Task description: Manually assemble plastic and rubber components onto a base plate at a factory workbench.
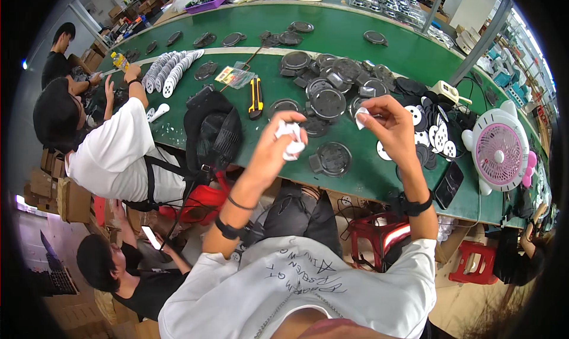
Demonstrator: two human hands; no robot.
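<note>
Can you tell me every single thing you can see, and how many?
table: one, green, middle
round parts: many, black, piled mid-table
holed discs: many, white, rows at left, heap at right
thin discs: many, black, right of pile
knife: one, yellow and black, left of pile
mesh bundle: one, black, left
power strip: one, white, right
fan: one, pink and white, right
phone: one, black, beside fan
tray: one, purple, top left
stools: at least two, red, below table
other people: at least four, white or black clothes, both sides
white scraps: both grips
left grip: one, bare, centre
right grip: one, bare, right of centre
</note>
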